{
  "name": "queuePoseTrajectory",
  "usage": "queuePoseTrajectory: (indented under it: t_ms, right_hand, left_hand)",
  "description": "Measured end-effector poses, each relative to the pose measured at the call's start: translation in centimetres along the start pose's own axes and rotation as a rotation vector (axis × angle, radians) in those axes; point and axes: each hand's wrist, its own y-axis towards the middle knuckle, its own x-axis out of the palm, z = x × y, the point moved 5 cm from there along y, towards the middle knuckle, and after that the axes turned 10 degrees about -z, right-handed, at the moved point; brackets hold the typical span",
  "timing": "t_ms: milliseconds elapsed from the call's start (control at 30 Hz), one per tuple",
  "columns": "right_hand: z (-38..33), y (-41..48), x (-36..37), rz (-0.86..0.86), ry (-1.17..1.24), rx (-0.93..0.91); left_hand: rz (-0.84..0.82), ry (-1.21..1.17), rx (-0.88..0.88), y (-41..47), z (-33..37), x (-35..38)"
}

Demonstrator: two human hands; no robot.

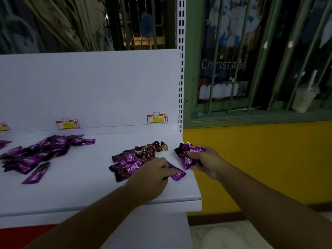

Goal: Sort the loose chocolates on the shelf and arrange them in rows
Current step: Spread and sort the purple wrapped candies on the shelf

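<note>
Pinching purple chocolate with left hand near shelf right edge; clutching purple bundle in right hand at that edge.

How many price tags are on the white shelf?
3. One price tag stands at the back right, behind the brown chocolates; a second behind the big purple pile; a third is half cut off at the left edge. More may sit out of view.
</note>
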Motion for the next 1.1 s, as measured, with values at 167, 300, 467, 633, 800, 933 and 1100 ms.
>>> queuePoseTrajectory:
  t_ms: [167, 300, 467, 633, 800, 933, 1100]
  right_hand:
    - [0.2, -0.8, -0.9, 0.012, 0.011, 0.001]
    - [0.4, -1.3, -1.5, 0.023, 0.033, 0.002]
    - [0.0, -1.6, -2.4, 0.055, 0.064, -0.026]
    - [-1.3, -1.8, -2.8, 0.021, 0.051, -0.052]
    - [-2.8, -1.2, -1.0, -0.103, -0.177, -0.021]
    - [-2.3, 0.6, 2.7, -0.164, -0.44, -0.027]
    - [-1.6, 2.2, 5.2, -0.192, -0.803, -0.062]
  left_hand:
    - [-0.179, 0.097, -0.077, 3.2, 0.5, 0.5]
    - [-0.262, 0.048, -0.098, 3.8, 0.1, 1.2]
    - [-0.185, 0.102, -0.055, 4.5, 0.1, 1.0]
    - [0.11, -0.172, -0.055, 4.7, 0.5, -4.4]
    - [0.254, -0.401, -0.264, 1.2, -6.1, -9.6]
    - [0.068, -0.542, -0.466, -2.9, -11.2, -6.7]
    - [-0.138, -0.355, -0.545, -4.4, -12.4, -2.6]
